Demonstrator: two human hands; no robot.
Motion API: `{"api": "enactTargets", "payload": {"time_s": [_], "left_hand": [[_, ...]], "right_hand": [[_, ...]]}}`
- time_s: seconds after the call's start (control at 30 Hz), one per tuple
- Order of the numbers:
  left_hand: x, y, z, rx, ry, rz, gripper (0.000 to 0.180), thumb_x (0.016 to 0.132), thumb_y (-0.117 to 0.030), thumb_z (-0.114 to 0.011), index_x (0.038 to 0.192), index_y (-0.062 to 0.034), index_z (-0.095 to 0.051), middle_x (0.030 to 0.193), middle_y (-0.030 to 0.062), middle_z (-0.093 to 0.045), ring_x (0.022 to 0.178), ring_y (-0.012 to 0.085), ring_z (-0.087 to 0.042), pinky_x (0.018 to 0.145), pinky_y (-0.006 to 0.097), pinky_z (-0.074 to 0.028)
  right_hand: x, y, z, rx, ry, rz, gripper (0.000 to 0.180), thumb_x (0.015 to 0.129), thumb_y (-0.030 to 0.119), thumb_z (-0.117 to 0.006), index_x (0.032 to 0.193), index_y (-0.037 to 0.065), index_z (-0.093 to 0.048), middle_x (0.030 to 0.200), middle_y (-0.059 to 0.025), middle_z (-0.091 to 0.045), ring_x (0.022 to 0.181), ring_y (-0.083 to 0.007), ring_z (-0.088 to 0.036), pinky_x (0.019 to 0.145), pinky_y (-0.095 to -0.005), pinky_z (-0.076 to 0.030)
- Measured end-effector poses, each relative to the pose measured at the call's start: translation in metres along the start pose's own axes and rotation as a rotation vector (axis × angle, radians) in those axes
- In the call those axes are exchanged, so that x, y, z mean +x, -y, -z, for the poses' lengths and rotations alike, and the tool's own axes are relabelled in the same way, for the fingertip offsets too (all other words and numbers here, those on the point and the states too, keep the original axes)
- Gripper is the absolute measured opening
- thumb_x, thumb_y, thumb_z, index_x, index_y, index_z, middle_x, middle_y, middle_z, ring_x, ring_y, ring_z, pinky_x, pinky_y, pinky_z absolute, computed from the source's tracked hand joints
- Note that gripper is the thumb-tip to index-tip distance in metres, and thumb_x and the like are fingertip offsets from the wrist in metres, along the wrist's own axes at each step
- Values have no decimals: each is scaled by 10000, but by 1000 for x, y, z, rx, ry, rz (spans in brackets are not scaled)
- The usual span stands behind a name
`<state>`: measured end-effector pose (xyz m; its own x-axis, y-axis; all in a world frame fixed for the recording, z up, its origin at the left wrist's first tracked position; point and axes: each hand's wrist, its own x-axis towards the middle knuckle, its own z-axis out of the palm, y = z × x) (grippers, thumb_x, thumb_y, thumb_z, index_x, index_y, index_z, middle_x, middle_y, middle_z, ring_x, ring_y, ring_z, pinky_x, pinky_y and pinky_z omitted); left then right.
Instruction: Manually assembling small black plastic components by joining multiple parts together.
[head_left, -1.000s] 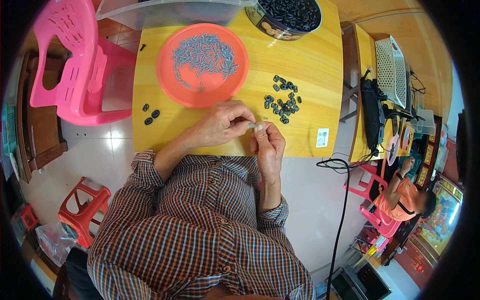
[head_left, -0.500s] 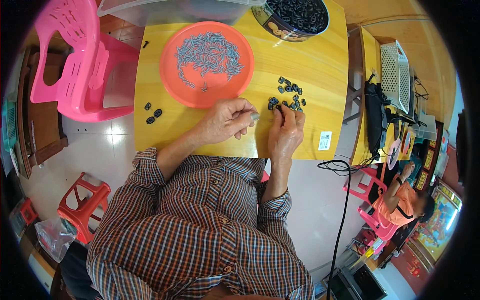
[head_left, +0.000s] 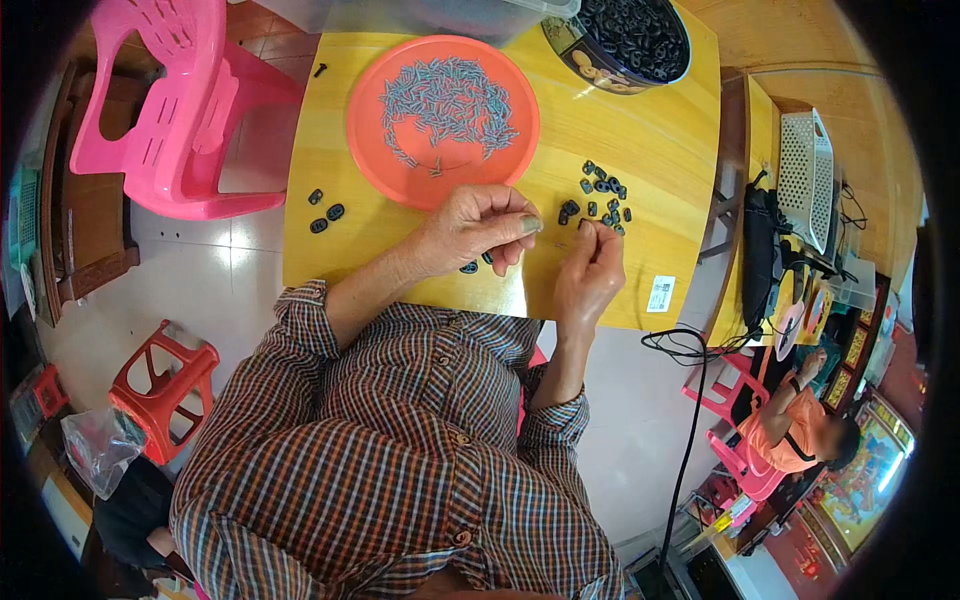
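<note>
My left hand (head_left: 485, 230) is held over the table's near side, thumb and fingers pinched together; what they hold, if anything, I cannot make out. To its right, my right hand (head_left: 592, 268) pinches a small black part at its fingertips. Just beyond that hand lies a loose cluster of small black two-holed parts (head_left: 601, 186). Under my left hand a black part (head_left: 468, 268) shows in part. A round orange-red plate (head_left: 365, 150), beyond my left hand, holds many small grey screws (head_left: 450, 100).
At the far right stands a round tin (head_left: 590, 72) full of black parts. A clear plastic box (head_left: 430, 15) is at the far edge. More black parts (head_left: 319, 225) lie at left, near a pink chair (head_left: 190, 130). A black cable (head_left: 690, 430) hangs at right, where another person (head_left: 785, 425) sits.
The view has shifted, so the table sits further right. My right hand has drawn a little back from the cluster with a black part. Black parts now show beneath my left hand.
</note>
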<state>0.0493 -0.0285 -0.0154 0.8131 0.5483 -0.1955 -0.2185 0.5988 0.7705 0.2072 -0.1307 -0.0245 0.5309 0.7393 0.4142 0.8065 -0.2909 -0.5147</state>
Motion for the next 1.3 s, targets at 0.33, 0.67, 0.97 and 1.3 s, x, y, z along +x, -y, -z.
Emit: {"api": "enactTargets", "payload": {"time_s": [0.33, 0.67, 0.97, 1.3], "left_hand": [[2, 6, -7, 62, -60, -21, 153, 936, -124, -537, 976, 18, -577, 735, 26, -580, 557, 65, -544, 469, 210, -464], [2, 8, -8, 89, -60, -24, 157, 932, -122, -550, 987, 21, -585, 718, 24, -587, 582, 61, -555, 488, 208, -474], [2, 9, -9, 102, -49, -28, 170, 937, -123, -542, 990, 34, -581, 716, 28, -590, 590, 63, -559, 508, 206, -478], [1, 8, -10, 134, -70, -39, 146, 928, -104, -553, 970, 33, -584, 716, 30, -596, 597, 65, -569, 513, 206, -486]], "right_hand": [[-5, 41, 30, 1266, 351, -777, 130, 926, 117, -559, 947, -9, -585, 815, -63, -626, 544, -74, -494, 470, -186, -367], [-12, 48, 24, 1279, 336, -790, 160, 927, 157, -569, 886, 3, -571, 771, -51, -591, 524, -80, -463, 475, -185, -376], [-14, 47, 21, 1297, 315, -770, 156, 925, 148, -569, 893, -4, -570, 774, -59, -592, 531, -79, -467, 482, -184, -381], [-14, 49, 22, 1288, 305, -769, 147, 925, 135, -565, 895, -8, -574, 777, -62, -595, 538, -77, -469, 488, -183, -382]]}}
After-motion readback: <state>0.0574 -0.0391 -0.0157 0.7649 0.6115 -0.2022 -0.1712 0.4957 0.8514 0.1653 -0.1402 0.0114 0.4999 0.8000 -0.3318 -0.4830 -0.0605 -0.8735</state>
